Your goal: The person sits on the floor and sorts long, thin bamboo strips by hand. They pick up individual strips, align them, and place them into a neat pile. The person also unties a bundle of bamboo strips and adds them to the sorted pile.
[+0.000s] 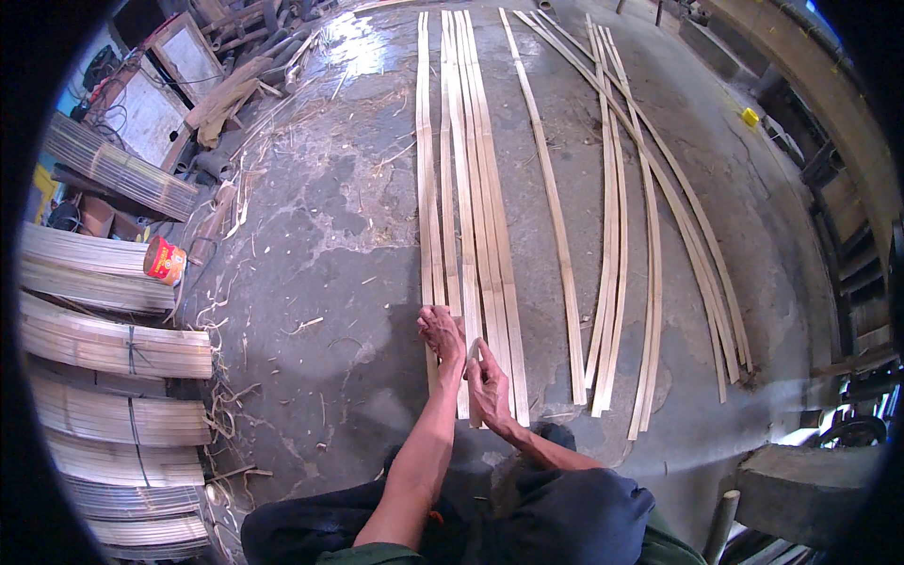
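Note:
Long, pale split bamboo strips (pixel 482 217) lie side by side on the floor in front of me, running away from my body. My left hand (pixel 441 331) is closed with bent fingers over the left strips of this group, near their close ends; its fingertips are partly hidden. Just nearer and to the right, my right hand (pixel 490 386) pinches at a strip in the middle of the group, thumb and forefinger pressed together. The two hands are close to each other. A single strip (pixel 546 179) lies apart to the right.
More bamboo strips (pixel 650 179) lie farther right, some crossing. Tied bundles of slats (pixel 122 344) are stacked along the left, with a red and yellow container (pixel 165 260) on them. Shavings (pixel 221 414) litter the concrete floor (pixel 301 264). A concrete block (pixel 800 494) stands at lower right.

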Motion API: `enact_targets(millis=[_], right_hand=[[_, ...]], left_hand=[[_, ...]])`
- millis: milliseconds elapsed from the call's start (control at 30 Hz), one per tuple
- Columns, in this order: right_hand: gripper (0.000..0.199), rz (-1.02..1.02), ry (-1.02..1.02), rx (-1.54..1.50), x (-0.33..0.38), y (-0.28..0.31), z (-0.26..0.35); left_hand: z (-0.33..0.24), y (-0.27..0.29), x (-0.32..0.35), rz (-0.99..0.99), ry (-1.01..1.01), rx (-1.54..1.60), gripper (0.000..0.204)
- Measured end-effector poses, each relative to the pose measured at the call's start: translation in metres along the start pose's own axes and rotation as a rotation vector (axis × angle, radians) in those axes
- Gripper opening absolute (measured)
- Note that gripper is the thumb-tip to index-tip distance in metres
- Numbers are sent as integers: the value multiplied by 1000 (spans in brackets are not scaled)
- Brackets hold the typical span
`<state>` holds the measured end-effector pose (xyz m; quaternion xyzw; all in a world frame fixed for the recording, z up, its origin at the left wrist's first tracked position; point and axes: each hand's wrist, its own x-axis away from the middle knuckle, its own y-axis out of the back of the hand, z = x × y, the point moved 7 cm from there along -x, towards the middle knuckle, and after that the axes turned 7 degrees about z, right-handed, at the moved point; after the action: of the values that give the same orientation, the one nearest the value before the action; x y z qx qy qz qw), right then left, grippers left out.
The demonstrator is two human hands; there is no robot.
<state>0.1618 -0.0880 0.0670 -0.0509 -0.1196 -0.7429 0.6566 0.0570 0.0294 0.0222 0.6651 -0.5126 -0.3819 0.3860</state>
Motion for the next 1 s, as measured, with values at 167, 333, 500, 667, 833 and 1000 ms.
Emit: enact_targets(millis=[167, 333, 500, 667, 833, 1000], right_hand=[[50, 20, 222, 44, 5, -10, 32], [51, -4, 145, -63, -1, 15, 29], [52, 94, 39, -30, 1, -2, 34], [53, 21, 208, 22, 2, 4, 17], [53, 76, 4, 75, 1, -7, 2], [53, 71, 52, 89, 0, -19, -16]], left_hand=[[25, -12, -16, -30, -114, 376, 25], [-28, -45, 8, 543, 188, 1259, 39], [11, -49, -4, 377, 72, 1225, 33], [2, -11, -6, 206, 34, 1030, 32], [11, 0, -16, 161, 178, 901, 26], [24, -6, -12, 363, 212, 957, 29]])
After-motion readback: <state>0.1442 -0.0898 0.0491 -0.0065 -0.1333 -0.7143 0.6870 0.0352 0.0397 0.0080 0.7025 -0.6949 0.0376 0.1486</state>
